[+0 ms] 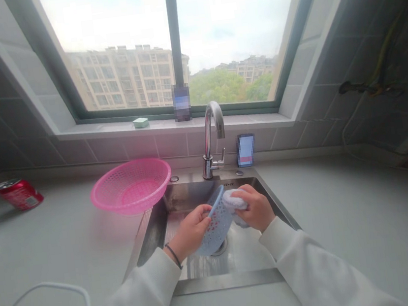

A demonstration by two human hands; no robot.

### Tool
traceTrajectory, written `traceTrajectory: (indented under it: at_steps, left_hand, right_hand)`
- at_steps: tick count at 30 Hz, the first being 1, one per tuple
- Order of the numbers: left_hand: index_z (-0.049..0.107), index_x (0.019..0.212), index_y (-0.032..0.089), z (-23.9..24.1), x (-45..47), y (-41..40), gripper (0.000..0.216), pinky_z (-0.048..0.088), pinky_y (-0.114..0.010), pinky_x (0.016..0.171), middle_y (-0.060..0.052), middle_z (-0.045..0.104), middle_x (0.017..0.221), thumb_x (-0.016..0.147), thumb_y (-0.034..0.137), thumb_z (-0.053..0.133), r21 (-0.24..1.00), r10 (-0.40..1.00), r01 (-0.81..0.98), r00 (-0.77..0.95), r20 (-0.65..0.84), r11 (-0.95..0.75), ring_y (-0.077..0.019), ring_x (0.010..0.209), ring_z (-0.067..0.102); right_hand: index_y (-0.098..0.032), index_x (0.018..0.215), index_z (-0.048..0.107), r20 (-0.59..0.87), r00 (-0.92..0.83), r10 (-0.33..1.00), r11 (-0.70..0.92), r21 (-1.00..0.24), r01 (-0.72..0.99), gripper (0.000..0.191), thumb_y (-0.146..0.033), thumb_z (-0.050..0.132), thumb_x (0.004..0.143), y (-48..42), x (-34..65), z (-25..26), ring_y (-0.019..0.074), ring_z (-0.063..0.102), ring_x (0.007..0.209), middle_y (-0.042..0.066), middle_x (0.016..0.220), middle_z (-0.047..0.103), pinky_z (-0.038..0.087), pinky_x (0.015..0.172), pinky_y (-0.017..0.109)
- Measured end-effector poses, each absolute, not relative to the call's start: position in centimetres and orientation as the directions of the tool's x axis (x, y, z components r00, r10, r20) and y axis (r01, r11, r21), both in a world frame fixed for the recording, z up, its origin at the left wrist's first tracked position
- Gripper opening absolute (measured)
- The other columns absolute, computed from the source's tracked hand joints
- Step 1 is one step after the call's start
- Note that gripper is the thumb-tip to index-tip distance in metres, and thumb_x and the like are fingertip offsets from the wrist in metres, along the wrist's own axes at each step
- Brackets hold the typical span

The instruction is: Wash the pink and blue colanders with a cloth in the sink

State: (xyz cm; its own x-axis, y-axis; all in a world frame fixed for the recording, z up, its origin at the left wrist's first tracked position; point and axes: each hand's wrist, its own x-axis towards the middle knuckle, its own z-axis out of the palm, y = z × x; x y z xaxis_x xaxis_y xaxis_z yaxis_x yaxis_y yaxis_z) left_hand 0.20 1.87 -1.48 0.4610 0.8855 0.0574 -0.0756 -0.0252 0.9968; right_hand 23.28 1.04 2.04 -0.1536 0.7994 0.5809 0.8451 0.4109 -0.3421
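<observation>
Over the steel sink, my left hand grips the rim of a light blue perforated plastic basket, which is tilted on its side. My right hand is closed around a whitish cloth or scrubbing pad, whose exact kind I cannot make out. The pad is against or very close to the basket's right side. Part of the basket is hidden behind my left fingers. Below it the drain shows in the sink floor.
A chrome faucet rises behind the sink. At its left stands a pink perforated basket, with a red can farther left. A phone leans on the back wall; a light green box sits on the windowsill.
</observation>
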Motion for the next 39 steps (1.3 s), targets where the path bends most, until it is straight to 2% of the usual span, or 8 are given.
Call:
traceTrajectory:
  at_steps: [5, 9, 14, 21, 24, 28, 35, 39]
  left_hand:
    - [0.058, 0.121, 0.011, -1.7, 0.2, 2.0, 0.060, 0.041, -0.026, 0.063, -0.001, 0.068, 0.079, 0.075, 0.043, 0.080, 0.985, 0.888, -0.145, 0.460, -0.013, 0.089, -0.0138, 0.066, 0.058]
    - [0.055, 0.136, 0.012, -0.9, 0.0, 2.0, 0.087, 0.046, -0.029, 0.072, -0.006, 0.074, 0.090, 0.062, 0.040, 0.091, 0.935, 0.855, -0.249, 0.510, -0.096, 0.254, -0.0175, 0.075, 0.065]
    - [0.072, 0.116, 0.010, 0.5, -0.2, 1.5, 0.064, 0.049, -0.030, 0.077, -0.009, 0.076, 0.088, 0.062, 0.038, 0.092, 0.904, 0.794, -0.280, 0.600, -0.099, 0.324, -0.0191, 0.078, 0.068]
    - [0.075, 0.114, 0.011, 0.5, -0.3, 1.4, 0.055, 0.048, -0.028, 0.071, -0.010, 0.078, 0.093, 0.066, 0.035, 0.090, 0.931, 0.805, -0.222, 0.582, -0.112, 0.290, -0.0167, 0.072, 0.067]
    - [0.076, 0.112, 0.011, 0.6, -0.5, 1.5, 0.056, 0.049, -0.029, 0.078, -0.010, 0.078, 0.095, 0.063, 0.034, 0.091, 0.922, 0.805, -0.246, 0.584, -0.104, 0.298, -0.0183, 0.078, 0.069]
    - [0.076, 0.113, 0.012, 0.5, -0.7, 1.4, 0.054, 0.050, -0.033, 0.083, -0.011, 0.078, 0.102, 0.065, 0.033, 0.088, 0.923, 0.791, -0.233, 0.601, -0.112, 0.307, -0.0224, 0.088, 0.070]
    - [0.077, 0.112, 0.012, 0.8, -0.8, 1.3, 0.051, 0.050, -0.031, 0.079, -0.010, 0.078, 0.098, 0.067, 0.034, 0.087, 0.938, 0.793, -0.196, 0.598, -0.115, 0.284, -0.0213, 0.084, 0.069]
    - [0.077, 0.111, 0.012, 1.0, -0.9, 1.4, 0.052, 0.049, -0.031, 0.081, -0.009, 0.078, 0.098, 0.064, 0.032, 0.089, 0.924, 0.785, -0.223, 0.608, -0.119, 0.312, -0.0200, 0.084, 0.069]
  right_hand:
    - [-0.027, 0.096, 0.077, 0.541, -0.464, 0.701, 0.667, -0.270, 0.694, 0.028, -0.020, 0.070, 0.070, -1.0, 20.6, 2.1, 0.0192, 0.070, 0.079, 0.005, 0.099, 0.070, 0.056, 0.072, 0.028]
    - [-0.027, 0.101, 0.075, 0.552, -0.386, 0.739, 0.622, -0.340, 0.705, 0.035, -0.017, 0.067, 0.068, -0.3, 21.3, 2.0, 0.0196, 0.071, 0.083, 0.005, 0.102, 0.070, 0.057, 0.075, 0.028]
    - [-0.025, 0.100, 0.076, 0.593, -0.196, 0.781, 0.469, -0.350, 0.811, 0.036, -0.015, 0.065, 0.068, 0.6, 23.4, 2.2, 0.0226, 0.072, 0.086, 0.007, 0.103, 0.070, 0.058, 0.077, 0.032]
    - [-0.030, 0.096, 0.077, 0.486, -0.505, 0.713, 0.690, -0.363, 0.626, 0.031, -0.019, 0.070, 0.068, -1.6, 20.0, 2.1, 0.0180, 0.069, 0.078, 0.002, 0.097, 0.070, 0.056, 0.073, 0.026]
    - [-0.026, 0.102, 0.076, 0.502, -0.344, 0.794, 0.576, -0.438, 0.690, 0.036, -0.014, 0.067, 0.069, -0.1, 21.3, 1.9, 0.0194, 0.071, 0.084, 0.004, 0.099, 0.069, 0.057, 0.078, 0.028]
    - [-0.027, 0.097, 0.077, 0.523, -0.123, 0.843, 0.356, -0.374, 0.856, 0.030, -0.015, 0.067, 0.071, 1.3, 23.3, 2.0, 0.0207, 0.070, 0.082, 0.004, 0.098, 0.069, 0.056, 0.073, 0.029]
    - [-0.028, 0.093, 0.077, 0.466, -0.513, 0.721, 0.683, -0.357, 0.637, 0.027, -0.018, 0.069, 0.069, -1.4, 20.1, 2.3, 0.0176, 0.068, 0.076, 0.003, 0.094, 0.068, 0.054, 0.071, 0.027]
    - [-0.025, 0.096, 0.076, 0.510, -0.287, 0.811, 0.547, -0.489, 0.679, 0.030, -0.015, 0.065, 0.070, 0.2, 21.8, 2.0, 0.0196, 0.070, 0.085, 0.003, 0.097, 0.069, 0.056, 0.078, 0.029]
